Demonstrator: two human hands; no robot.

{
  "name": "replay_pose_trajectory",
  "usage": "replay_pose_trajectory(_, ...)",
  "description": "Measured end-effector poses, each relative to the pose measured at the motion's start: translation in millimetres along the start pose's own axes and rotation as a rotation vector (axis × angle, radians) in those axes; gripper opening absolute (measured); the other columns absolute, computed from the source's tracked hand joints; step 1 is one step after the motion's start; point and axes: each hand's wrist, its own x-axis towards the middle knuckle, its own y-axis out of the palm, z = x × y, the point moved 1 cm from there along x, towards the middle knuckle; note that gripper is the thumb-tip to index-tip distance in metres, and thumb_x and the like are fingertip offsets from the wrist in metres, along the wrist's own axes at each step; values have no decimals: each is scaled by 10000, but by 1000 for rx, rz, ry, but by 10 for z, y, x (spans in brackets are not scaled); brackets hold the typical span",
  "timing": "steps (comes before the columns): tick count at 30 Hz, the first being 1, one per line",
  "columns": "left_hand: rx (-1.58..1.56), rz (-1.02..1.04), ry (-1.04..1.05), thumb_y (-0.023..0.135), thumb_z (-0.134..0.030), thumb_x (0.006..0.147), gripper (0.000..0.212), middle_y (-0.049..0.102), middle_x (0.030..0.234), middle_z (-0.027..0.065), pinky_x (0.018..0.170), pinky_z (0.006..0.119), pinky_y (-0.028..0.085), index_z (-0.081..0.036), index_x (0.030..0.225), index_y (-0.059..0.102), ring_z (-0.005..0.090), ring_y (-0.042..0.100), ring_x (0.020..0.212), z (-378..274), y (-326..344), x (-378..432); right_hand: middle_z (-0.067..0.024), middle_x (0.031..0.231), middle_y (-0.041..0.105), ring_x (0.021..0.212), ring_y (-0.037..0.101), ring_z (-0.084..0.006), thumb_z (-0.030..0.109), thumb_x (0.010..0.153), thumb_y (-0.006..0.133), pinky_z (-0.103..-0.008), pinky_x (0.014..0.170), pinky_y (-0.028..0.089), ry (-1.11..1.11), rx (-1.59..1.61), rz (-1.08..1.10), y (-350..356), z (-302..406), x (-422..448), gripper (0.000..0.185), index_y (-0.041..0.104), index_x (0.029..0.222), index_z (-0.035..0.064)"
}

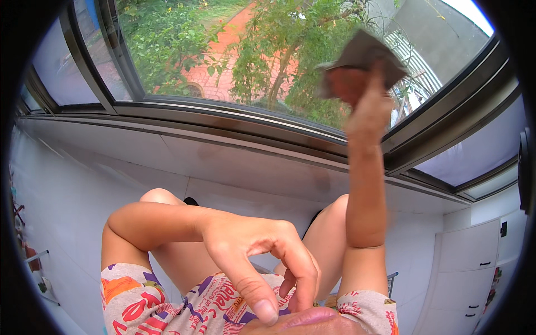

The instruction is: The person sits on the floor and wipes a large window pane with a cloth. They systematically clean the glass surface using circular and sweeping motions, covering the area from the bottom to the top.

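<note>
My right hand (370,106) is raised on an outstretched arm, in front of the window glass (234,63). It holds a dark brown cloth (364,50), folded, with a reddish patch on it. Motion blurs the hand and the cloth, and whether the cloth presses on the pane cannot be told. Close under the camera, my left hand (264,255) is bent in towards my chin. Its thumb and fingers curve apart with nothing between them, and the thumb tip seems to touch the chin.
A dark metal window frame (234,121) runs across above a pale sill (251,157). Beyond the glass are shrubs (167,46) and a red paved path (234,37). White cabinets (465,268) with black handles stand at the right. My bent knees (331,222) are below the sill.
</note>
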Motion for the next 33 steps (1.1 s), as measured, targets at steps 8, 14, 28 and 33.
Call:
replay_pose_trajectory(8, -38, 88, -131, 764, -330, 939, 394, 734, 1013, 77, 855, 312, 504, 16, 1122, 724, 152, 671, 948, 196, -133, 176, -70, 659, 694, 553, 594, -90, 210, 913, 793, -274, 533, 505, -4, -95, 298, 157, -425, -313, 302, 745, 755, -43)
replay_pose_trajectory(14, -29, 21, -300, 701, -342, 983, 426, 718, 1144, 100, 946, 375, 489, 7, 1226, 697, 200, 651, 1077, 332, -234, 150, -115, 689, 723, 567, 687, -174, 370, 979, 722, -285, 550, 539, -126, 39, -38, 86, 377, 60, 492, 699, 683, -22)
replay_pose_trajectory(28, 1017, 1, -765, 578, -512, 1012, 571, 720, 1115, 174, 908, 435, 535, 20, 1194, 676, 318, 693, 1045, 630, -423, -3, -195, 786, 730, 649, 727, -262, 329, 1003, 657, -344, 597, 615, -114, 141, -145, -206, 561, 329, 444, 660, 802, -66)
replay_pose_trajectory(33, 1463, 309, -1160, 544, -552, 1010, 624, 714, 1069, 146, 900, 441, 520, 7, 1265, 647, 312, 693, 1035, 1024, -656, -187, -5, 684, 684, 596, 639, -94, 321, 952, 763, -233, 562, 497, -276, -201, 41, -480, -323, 255, 356, 753, 782, 8)
